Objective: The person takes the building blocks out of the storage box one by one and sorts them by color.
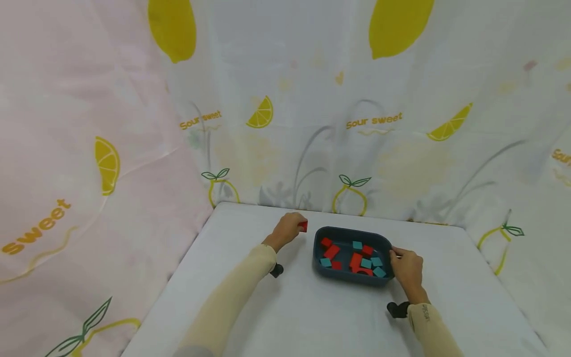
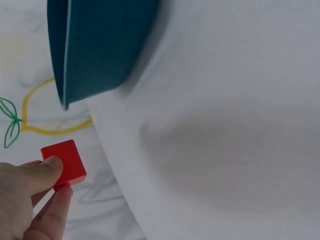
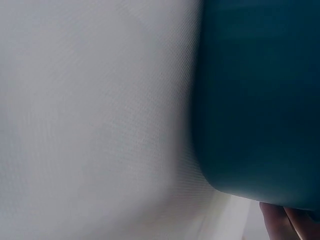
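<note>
Left hand [image 1: 285, 230]: thumb and fingers pinch a red cube [image 2: 62, 161], held above the table [image 1: 285, 317], to the left of the tray [image 1: 345, 278] and apart from it. In the left wrist view the thumb lies on one face, a fingertip at the lower edge; a soft shadow falls on the tabletop.

Right hand [image 1: 408, 270]: grips the tray's right end at the rim, thumb at the top edge. The right wrist view shows two fingers against the outer wall, partly cut off by the frame.

Tray: dark teal, rounded corners, upright on the table. Contents: loose red blocks [image 1: 332, 251] and light-blue blocks [image 1: 379, 272], mixed, mostly toward the right half.

Surround: lemon-print cloth [image 1: 285, 148] behind the table.
</note>
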### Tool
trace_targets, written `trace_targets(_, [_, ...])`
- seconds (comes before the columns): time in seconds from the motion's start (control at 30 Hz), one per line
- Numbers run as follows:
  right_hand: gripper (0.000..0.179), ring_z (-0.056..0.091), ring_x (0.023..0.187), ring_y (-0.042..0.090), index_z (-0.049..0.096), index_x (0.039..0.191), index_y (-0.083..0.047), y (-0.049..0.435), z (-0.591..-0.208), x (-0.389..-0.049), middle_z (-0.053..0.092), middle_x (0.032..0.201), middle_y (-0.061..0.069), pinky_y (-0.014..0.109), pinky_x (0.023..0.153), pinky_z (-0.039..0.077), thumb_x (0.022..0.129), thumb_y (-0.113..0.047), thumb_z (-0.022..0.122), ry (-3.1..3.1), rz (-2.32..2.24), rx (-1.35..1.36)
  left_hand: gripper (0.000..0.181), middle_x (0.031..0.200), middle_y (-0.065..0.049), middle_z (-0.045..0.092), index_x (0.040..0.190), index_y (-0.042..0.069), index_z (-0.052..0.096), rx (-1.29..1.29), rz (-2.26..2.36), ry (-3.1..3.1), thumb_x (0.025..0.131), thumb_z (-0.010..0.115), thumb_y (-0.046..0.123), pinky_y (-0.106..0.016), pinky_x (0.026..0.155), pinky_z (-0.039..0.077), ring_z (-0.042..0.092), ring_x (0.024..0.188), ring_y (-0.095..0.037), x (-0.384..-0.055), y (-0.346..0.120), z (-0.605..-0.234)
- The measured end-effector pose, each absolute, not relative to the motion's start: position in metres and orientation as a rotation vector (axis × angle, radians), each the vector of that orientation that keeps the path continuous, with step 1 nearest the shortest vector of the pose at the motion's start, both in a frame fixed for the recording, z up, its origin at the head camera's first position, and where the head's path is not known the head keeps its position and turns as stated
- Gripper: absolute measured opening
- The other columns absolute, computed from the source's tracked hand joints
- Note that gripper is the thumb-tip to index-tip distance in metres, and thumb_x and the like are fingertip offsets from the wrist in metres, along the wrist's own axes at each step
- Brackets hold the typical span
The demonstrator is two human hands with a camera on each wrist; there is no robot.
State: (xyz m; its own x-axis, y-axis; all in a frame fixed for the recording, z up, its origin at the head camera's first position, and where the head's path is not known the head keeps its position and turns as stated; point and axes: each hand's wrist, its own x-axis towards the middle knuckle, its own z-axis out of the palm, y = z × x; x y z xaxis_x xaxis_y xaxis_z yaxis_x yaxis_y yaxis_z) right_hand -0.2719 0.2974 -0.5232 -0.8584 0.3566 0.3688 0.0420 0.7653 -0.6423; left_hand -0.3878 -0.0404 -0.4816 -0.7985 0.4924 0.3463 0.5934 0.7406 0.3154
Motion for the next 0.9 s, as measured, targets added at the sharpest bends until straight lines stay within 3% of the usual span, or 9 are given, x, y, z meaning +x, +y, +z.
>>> trace_targets(0.5, [0.024,0.068,0.079,0.035,0.070,0.110,0.007,0.297,-0.525,-0.272,0.069,0.098,0.027,0.044,0.060,0.056,0.092,-0.007,0.064,-2.487,0.892,-0.289,0.025,0.103,-0.014,0.070,0.107,-0.002,0.073,-0.729,-0.714,-2.802,0.083,0.069,-0.008,-0.038,0.089,0.052,0.066,0.098,-0.027,-0.380,-0.073,-0.519])
trace_targets(0.9, [0.025,0.068,0.079,0.034,0.070,0.111,0.006,0.296,-0.521,-0.271,0.069,0.100,0.026,0.040,0.058,0.055,0.092,-0.009,0.064,-2.497,0.903,-0.319,0.026,0.105,-0.013,0.070,0.108,0.000,0.074,-0.691,-0.741,-2.843,0.082,0.072,-0.007,-0.038,0.089,0.052,0.065,0.099,-0.026,-0.380,-0.078,-0.536])
